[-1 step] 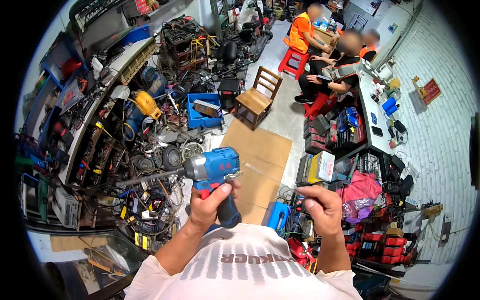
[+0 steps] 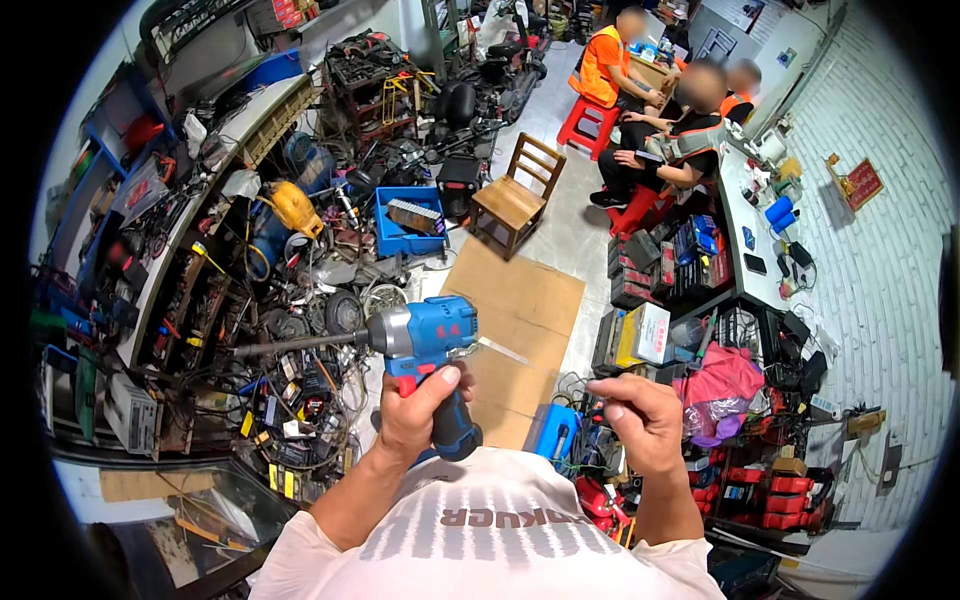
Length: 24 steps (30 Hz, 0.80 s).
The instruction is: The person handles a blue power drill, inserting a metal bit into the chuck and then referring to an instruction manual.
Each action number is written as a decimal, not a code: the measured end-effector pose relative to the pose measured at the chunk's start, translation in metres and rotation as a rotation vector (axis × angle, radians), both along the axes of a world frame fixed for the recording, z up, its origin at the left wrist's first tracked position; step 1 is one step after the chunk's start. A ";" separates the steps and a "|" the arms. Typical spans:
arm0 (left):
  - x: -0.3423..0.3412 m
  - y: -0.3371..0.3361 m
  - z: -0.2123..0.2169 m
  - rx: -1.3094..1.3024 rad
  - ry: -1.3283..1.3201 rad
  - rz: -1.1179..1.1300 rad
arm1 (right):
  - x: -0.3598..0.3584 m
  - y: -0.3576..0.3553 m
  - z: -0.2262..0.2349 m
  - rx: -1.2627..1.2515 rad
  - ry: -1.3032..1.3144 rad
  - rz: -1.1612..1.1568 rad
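A blue and black cordless impact driver (image 2: 432,328) is gripped in my left hand (image 2: 412,415). My fingers wrap round its handle, near the red trigger, with the thumb along the side. From its metal nose a long, thin bit (image 2: 300,345) points left, level and touching nothing I can see. The bit looks slightly blurred. Apart from the tool, on the right, my right hand (image 2: 648,425) is held up in front of my body. Its fingers are curled in, with the index finger bent toward the left and the thumb below. Nothing shows between them.
Flattened cardboard (image 2: 525,300) lies on the floor ahead, with a wooden chair (image 2: 517,190) beyond. Parts and a blue crate (image 2: 410,222) crowd the left. Batteries (image 2: 640,265) and a long white table (image 2: 755,235) line the right. Several people sit on red stools (image 2: 587,122) farther back.
The impact driver has tilted very slightly, and its bit looks thicker and more blurred. My right hand has shifted a touch to the left.
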<state>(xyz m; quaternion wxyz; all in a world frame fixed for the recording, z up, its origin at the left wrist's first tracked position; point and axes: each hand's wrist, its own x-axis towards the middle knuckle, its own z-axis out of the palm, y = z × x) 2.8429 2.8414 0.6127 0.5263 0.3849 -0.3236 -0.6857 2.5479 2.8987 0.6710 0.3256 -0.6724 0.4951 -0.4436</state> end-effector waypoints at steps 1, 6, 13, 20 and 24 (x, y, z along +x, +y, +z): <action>0.002 0.000 -0.001 -0.020 -0.023 -0.001 | 0.003 -0.004 0.005 -0.080 0.012 0.042; 0.005 0.000 -0.001 -0.057 -0.137 0.053 | 0.018 -0.017 0.021 -0.164 0.141 0.125; 0.006 0.004 -0.007 -0.186 -0.242 0.101 | 0.020 -0.022 0.033 -0.212 0.247 0.187; 0.009 0.003 -0.014 -0.246 -0.288 0.094 | 0.022 -0.020 0.042 -0.240 0.367 0.199; 0.007 0.001 -0.018 -0.257 -0.286 0.115 | 0.023 -0.015 0.040 -0.274 0.399 0.182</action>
